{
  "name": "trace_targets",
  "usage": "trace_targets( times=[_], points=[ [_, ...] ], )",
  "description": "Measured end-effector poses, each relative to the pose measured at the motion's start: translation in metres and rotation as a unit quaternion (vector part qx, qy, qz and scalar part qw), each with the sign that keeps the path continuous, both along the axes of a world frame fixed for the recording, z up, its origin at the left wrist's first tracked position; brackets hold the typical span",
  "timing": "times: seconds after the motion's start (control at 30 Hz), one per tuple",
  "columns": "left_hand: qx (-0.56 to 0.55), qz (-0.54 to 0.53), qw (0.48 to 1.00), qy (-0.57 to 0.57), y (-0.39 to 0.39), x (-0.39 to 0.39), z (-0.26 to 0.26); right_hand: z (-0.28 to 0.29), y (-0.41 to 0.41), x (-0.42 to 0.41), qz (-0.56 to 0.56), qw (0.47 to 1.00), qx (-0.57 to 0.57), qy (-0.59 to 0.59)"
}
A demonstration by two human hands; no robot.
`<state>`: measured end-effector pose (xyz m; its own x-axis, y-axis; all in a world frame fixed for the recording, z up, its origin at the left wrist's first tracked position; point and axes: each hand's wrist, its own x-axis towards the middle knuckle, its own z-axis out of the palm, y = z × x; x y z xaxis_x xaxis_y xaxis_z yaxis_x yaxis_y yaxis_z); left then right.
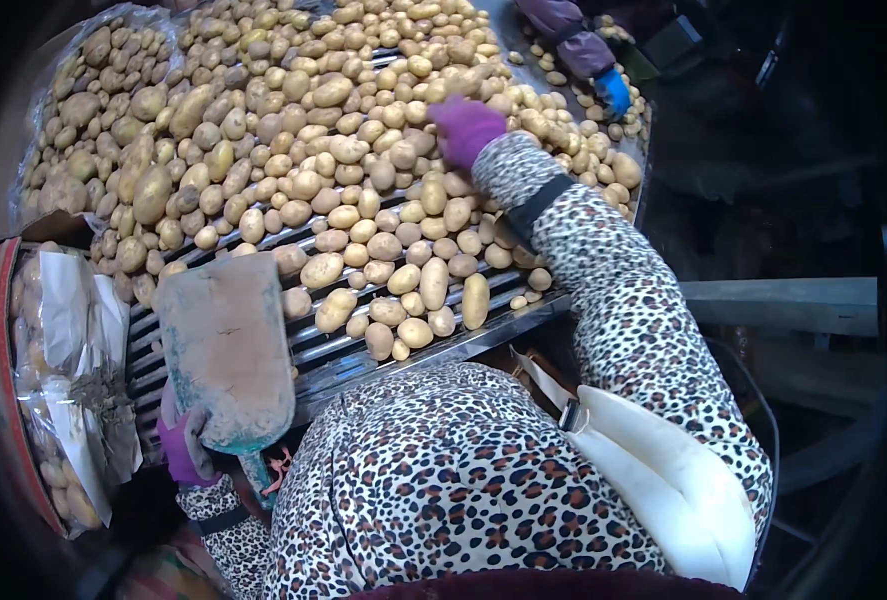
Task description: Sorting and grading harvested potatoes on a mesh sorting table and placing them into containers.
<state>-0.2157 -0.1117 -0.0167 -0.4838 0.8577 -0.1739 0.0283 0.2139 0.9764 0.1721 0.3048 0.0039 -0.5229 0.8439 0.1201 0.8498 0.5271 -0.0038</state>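
Potatoes [331, 142] of many sizes lie piled over a metal roller table [319, 349]. My right hand [467, 129], in a purple glove, reaches over the far part of the pile; its fingers are blurred, and whether they hold a potato cannot be told. At the lower left, my left hand [184, 439], also gloved in purple, is at the near edge of a worn, dirt-coated scoop [229, 349]. The scoop stands over the rollers with its green handle [256, 472] towards me. The blade partly hides the left fingers, so their grip is unclear.
A cardboard box [19, 390] with bagged potatoes and white paper stands at the left. Behind it, more potatoes lie in a plastic-lined carton [8, 172]. Another person's blue-gloved hand [613, 94] is at the far right edge. A metal bar [781, 306] runs at the right.
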Motion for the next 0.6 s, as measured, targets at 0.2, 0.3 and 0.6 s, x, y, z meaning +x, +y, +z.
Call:
trace_targets(
  times=[0.2,0.3,0.6],
  points=[
    [-0.004,-0.009,0.999,-0.043,0.024,0.003,0.000,0.041,-0.103,-0.086,0.223,0.775,-0.425,0.410],
    [0.007,-0.023,1.000,-0.018,0.025,0.002,0.012,0.023,-0.107,-0.105,0.241,0.808,-0.350,0.408],
    [0.004,0.017,1.000,0.025,-0.014,-0.004,0.005,-0.050,-0.128,-0.107,0.330,0.932,-0.145,-0.030]
  ],
)
